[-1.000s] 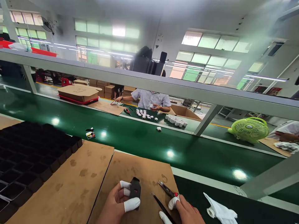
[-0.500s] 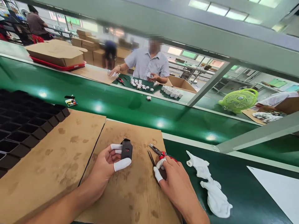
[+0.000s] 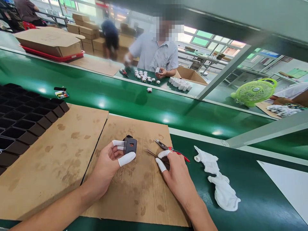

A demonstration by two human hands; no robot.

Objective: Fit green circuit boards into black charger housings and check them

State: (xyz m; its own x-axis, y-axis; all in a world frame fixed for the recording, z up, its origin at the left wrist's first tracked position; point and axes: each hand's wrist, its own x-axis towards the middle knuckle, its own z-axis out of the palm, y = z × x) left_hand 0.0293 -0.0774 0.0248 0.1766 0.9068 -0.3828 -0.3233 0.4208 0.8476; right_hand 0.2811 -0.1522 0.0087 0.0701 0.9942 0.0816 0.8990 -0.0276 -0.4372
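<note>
Between the white-covered thumb and fingers of my left hand (image 3: 112, 160) is a small black charger (image 3: 131, 146), its slot-like port facing me. My right hand (image 3: 173, 170), also with white finger cots, is closed around dark tweezers (image 3: 151, 152). Their tips point left towards the charger and are apart from it. Just beyond my right hand, pliers with red handles (image 3: 166, 147) lie on the brown cardboard (image 3: 134, 195). The part of the tweezers inside my grip is hidden.
Rows of black housings (image 3: 31, 123) stand on the left. White gloves (image 3: 225, 192) lie at right, near a white sheet (image 3: 286, 183). Across the green belt (image 3: 115, 102), a person (image 3: 156, 53) handles white parts. A small circuit board (image 3: 62, 94) lies on the belt.
The tweezers have swung from steep to flatter, with their tips now further left and nearer the charger. My left hand still holds the charger, turned slightly. The camera view has shifted.
</note>
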